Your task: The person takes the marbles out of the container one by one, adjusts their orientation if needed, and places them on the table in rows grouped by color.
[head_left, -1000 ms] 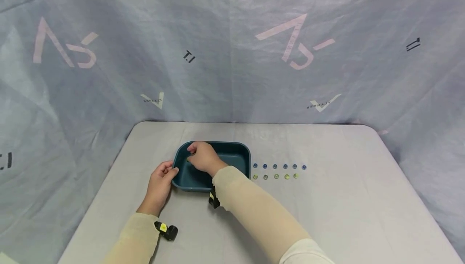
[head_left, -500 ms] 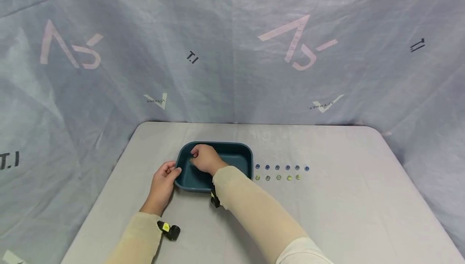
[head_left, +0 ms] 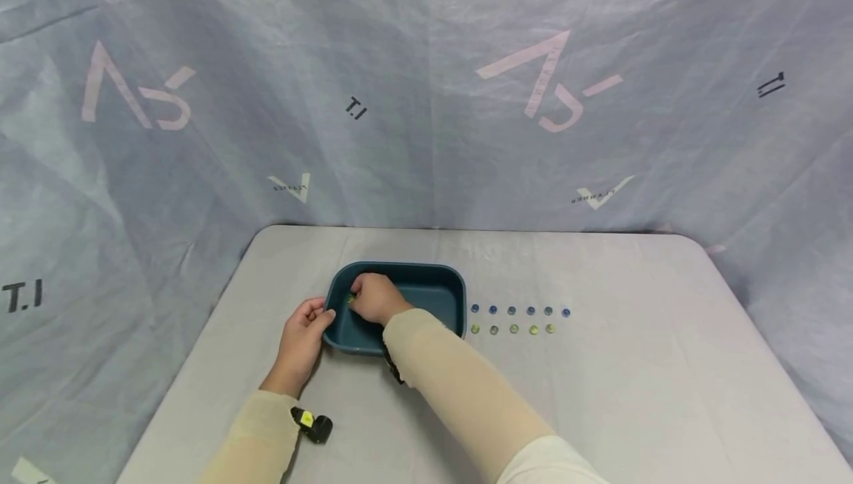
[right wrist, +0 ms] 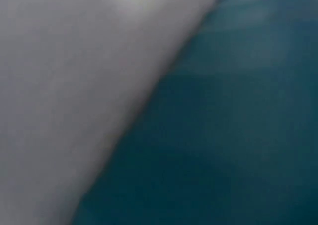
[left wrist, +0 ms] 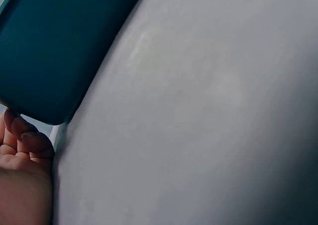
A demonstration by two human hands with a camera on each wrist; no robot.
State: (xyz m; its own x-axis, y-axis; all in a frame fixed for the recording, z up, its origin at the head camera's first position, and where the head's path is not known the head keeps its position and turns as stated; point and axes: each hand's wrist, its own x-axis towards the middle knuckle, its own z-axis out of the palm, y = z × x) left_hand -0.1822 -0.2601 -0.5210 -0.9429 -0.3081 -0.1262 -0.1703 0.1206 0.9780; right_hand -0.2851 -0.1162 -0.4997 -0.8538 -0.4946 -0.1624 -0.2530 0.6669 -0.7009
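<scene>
Right now the right hand point(head_left: 375, 297) is down inside the dark teal rectangular plastic tub point(head_left: 440, 290), fingers curled over a small yellow-green bead point(head_left: 350, 297) near the tub's left wall; whether that grip actually pinches the bead or merely covers it I cannot tell. The left hand point(head_left: 303, 330) rests against the tub's left rim with thumb and fingers lightly curled on it. A loose pinch could let the smooth bead slip and roll about the tub floor, and if the left hand eased off, the light tub might skid on the grey bench point(head_left: 633, 395). Apart from that bead, the tub's visible floor shows nothing; the hand hides the rest. Just right of it lie a row of six blue beads point(head_left: 520, 311) and a nearer row of five yellow-green beads point(head_left: 513, 329).
</scene>
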